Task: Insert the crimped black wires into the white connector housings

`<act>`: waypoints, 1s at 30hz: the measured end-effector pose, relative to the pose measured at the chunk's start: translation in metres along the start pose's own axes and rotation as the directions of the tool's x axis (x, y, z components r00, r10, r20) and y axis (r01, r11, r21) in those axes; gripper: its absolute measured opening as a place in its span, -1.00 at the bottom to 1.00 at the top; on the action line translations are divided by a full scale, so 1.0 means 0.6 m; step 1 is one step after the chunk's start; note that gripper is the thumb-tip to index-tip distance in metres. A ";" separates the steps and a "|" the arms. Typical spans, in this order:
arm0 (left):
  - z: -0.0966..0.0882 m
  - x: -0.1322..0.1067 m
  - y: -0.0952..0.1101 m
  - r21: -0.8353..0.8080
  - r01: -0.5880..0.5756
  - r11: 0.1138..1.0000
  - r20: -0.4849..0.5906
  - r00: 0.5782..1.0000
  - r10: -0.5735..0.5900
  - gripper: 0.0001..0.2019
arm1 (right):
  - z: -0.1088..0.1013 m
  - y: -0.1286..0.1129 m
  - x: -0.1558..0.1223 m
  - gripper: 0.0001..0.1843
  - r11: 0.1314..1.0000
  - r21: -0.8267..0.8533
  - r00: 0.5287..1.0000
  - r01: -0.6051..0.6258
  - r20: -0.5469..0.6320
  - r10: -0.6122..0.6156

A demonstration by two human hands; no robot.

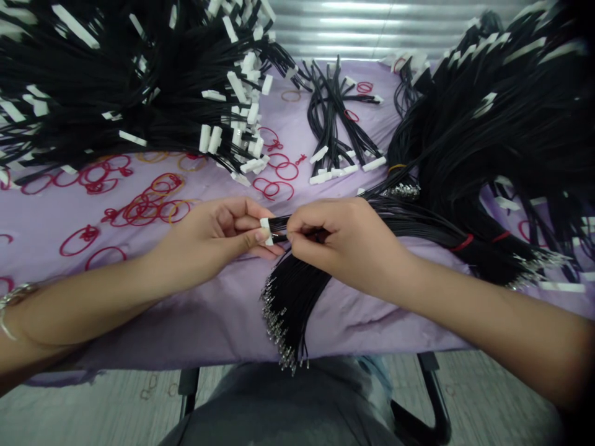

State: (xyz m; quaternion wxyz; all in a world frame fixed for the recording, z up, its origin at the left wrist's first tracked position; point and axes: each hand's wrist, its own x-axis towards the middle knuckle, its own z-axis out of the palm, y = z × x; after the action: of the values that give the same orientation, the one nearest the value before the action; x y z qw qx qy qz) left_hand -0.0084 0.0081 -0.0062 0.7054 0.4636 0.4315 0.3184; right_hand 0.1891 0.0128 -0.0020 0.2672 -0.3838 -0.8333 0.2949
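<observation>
Between the thumb and fingers of my left hand (227, 230) is a small white connector housing (266, 230), with several black wires running out of its right side. My right hand (334, 238) pinches a black wire (282, 237) close beside the housing; its metal end lies at the housing's right edge. Below my right hand, a bundle of black wires (297, 291) fans out toward the table's front edge, its bare ends tipped with silver metal terminals (279, 328). More of that bundle stretches right, tied with a red band (462, 243).
A large heap of black wires with white connectors (139, 80) covers the back left. Another wire pile (502, 124) lies at the right, and a smaller bunch (332, 124) in the back middle. Red rubber bands (153, 201) are scattered on the purple cloth (195, 322).
</observation>
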 end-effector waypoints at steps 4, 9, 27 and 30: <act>0.001 -0.001 0.001 0.020 -0.010 1.000 0.000 1.000 0.010 -0.85 | 0.000 0.002 0.002 -0.86 0.998 0.008 0.998 0.059 -0.007 -0.059; 0.001 -0.001 0.002 0.016 -0.009 1.000 0.018 1.000 0.009 -0.84 | -0.003 0.006 0.004 -0.84 0.989 -0.009 0.989 0.148 0.018 -0.148; 0.004 -0.001 0.000 0.034 -0.008 0.999 -0.019 1.000 0.009 -0.86 | 0.007 0.003 0.005 -0.85 0.984 -0.148 0.995 0.102 0.019 -0.100; 0.005 0.000 -0.001 0.025 -0.009 1.000 -0.041 0.999 0.010 -0.86 | 0.014 0.003 0.008 -0.85 0.984 -0.161 0.997 0.074 0.021 -0.072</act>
State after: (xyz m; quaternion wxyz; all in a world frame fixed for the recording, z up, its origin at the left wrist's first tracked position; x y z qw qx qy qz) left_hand -0.0057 0.0068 -0.0060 0.6890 0.4677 0.4476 0.3258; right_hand 0.1817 0.0154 -0.0081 0.2395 -0.3711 -0.8699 0.2194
